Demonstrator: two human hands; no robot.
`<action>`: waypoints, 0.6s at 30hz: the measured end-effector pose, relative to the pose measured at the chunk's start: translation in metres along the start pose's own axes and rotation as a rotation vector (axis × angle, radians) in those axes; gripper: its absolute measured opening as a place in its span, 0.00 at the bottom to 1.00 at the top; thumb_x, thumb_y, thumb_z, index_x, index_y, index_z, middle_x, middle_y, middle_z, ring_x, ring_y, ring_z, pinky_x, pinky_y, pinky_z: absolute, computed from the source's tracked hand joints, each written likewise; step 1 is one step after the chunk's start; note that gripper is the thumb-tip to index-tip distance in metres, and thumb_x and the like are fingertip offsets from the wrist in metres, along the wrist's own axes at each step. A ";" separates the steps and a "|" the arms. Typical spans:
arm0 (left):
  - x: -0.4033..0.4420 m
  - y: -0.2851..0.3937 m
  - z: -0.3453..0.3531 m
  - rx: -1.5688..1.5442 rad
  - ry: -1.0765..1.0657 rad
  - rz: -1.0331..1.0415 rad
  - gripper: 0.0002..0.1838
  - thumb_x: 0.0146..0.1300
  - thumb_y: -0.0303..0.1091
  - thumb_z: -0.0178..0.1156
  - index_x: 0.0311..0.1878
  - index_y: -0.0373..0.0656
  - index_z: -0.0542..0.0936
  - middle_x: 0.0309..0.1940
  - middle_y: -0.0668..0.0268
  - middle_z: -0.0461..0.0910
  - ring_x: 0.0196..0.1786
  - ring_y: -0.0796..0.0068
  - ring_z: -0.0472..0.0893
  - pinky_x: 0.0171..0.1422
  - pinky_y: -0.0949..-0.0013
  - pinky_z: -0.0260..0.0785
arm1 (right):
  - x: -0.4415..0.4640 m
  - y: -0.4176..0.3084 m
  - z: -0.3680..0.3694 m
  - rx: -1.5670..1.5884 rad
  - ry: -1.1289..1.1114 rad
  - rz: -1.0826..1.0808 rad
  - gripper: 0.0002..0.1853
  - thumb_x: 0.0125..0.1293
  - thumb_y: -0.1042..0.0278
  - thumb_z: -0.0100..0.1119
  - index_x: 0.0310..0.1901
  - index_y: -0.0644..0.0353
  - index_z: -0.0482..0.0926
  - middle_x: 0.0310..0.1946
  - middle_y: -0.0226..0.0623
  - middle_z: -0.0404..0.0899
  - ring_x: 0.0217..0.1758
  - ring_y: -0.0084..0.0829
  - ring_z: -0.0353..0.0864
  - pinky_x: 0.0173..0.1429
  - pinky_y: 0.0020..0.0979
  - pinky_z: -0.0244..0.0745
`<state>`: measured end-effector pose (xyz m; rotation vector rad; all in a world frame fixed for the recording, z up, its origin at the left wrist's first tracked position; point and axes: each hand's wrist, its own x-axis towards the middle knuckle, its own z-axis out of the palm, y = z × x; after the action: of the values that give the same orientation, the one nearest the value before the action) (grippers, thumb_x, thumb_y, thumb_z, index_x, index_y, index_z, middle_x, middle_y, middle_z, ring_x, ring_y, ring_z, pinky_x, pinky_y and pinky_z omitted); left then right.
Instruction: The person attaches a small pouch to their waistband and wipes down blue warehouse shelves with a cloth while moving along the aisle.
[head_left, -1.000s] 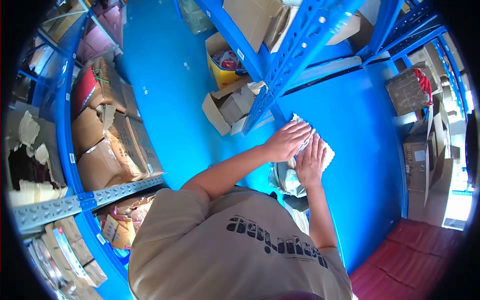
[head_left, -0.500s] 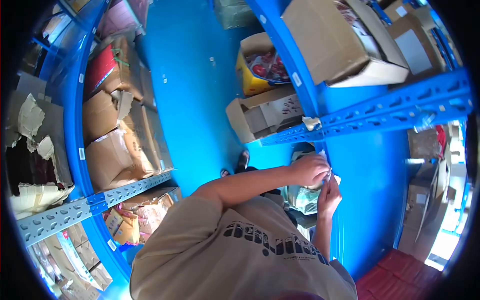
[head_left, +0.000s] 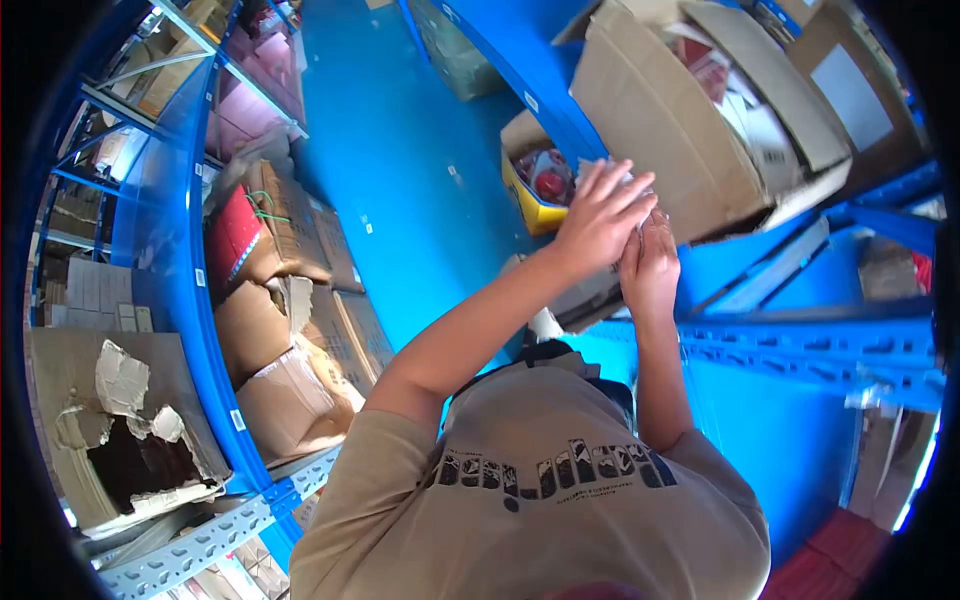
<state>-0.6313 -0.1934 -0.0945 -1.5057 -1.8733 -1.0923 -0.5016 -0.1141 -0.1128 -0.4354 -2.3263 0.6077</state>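
Note:
My left hand reaches across to the shelf side, fingers stretched out and spread over a small crumpled piece of clear plastic. Just right of it, my right hand has its fingers closed round the lower side of this plastic. Both hands touch it, and what it contains, if anything, I cannot make out. Directly beside them stands a large open carton with red and white packets inside. Behind my left hand is a yellow box holding red items in clear wrap.
A blue shelf beam with slots runs out on the right. Stacked brown cartons line the left shelf, with a torn carton further left. Blue floor lies between the shelves.
Both hands have moved up and away from my body, now beside the large carton. The left fingers have gone from a pinch to spread out. The view has shifted too.

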 end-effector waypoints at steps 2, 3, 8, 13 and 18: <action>-0.011 -0.047 0.035 0.082 -0.135 0.029 0.20 0.68 0.30 0.61 0.62 0.40 0.84 0.70 0.57 0.78 0.77 0.48 0.69 0.84 0.40 0.53 | 0.011 0.028 0.043 -0.261 -0.015 -0.048 0.27 0.71 0.71 0.64 0.70 0.69 0.76 0.69 0.57 0.78 0.67 0.58 0.82 0.70 0.49 0.77; -0.023 -0.066 0.054 0.111 -0.209 0.033 0.21 0.69 0.31 0.61 0.64 0.41 0.83 0.72 0.55 0.76 0.80 0.47 0.66 0.85 0.38 0.50 | 0.010 0.043 0.060 -0.397 -0.034 -0.065 0.29 0.71 0.69 0.64 0.72 0.69 0.73 0.71 0.58 0.76 0.69 0.59 0.80 0.73 0.50 0.75; -0.021 -0.111 0.072 -0.045 -0.304 0.048 0.26 0.72 0.36 0.58 0.71 0.41 0.79 0.77 0.54 0.72 0.84 0.44 0.60 0.87 0.35 0.44 | 0.026 0.051 0.073 -0.521 -0.137 -0.029 0.36 0.71 0.61 0.64 0.77 0.68 0.67 0.79 0.58 0.66 0.79 0.61 0.68 0.81 0.56 0.63; -0.016 -0.160 0.071 -0.195 -0.401 0.068 0.29 0.75 0.38 0.55 0.76 0.40 0.74 0.81 0.54 0.66 0.86 0.44 0.56 0.88 0.35 0.40 | 0.051 0.043 0.105 -0.577 -0.212 0.015 0.39 0.70 0.57 0.64 0.78 0.69 0.66 0.81 0.59 0.63 0.83 0.60 0.62 0.85 0.57 0.56; -0.006 -0.243 0.065 -0.230 -0.366 0.111 0.29 0.75 0.41 0.53 0.75 0.39 0.74 0.80 0.53 0.68 0.86 0.43 0.56 0.88 0.33 0.38 | 0.100 0.026 0.163 -0.621 -0.246 0.037 0.38 0.74 0.57 0.59 0.80 0.69 0.63 0.82 0.59 0.59 0.86 0.60 0.56 0.87 0.58 0.49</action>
<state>-0.8559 -0.1597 -0.2020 -2.0313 -1.9159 -1.0644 -0.6812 -0.0963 -0.1802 -0.7156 -2.7275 -0.0728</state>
